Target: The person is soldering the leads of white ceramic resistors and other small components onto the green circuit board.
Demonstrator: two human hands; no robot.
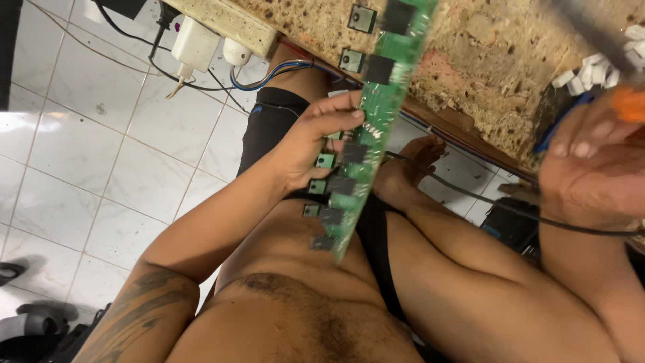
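My left hand (316, 144) grips a long green circuit board (379, 114) by its edge, holding it up on end in front of me. Black square components with metal tabs line the board's left side. My right hand (591, 168) is at the right edge of the view, closed around a tool with an orange handle (631, 104) and a blue part; a black cable (470, 195) runs from it across my lap.
A speckled worktop (484, 60) lies ahead with small white parts (591, 70) at its right. A power strip (222, 20) with a white plug and wires sits at its left corner. White floor tiles (101, 148) spread to the left; my foot rests under the worktop.
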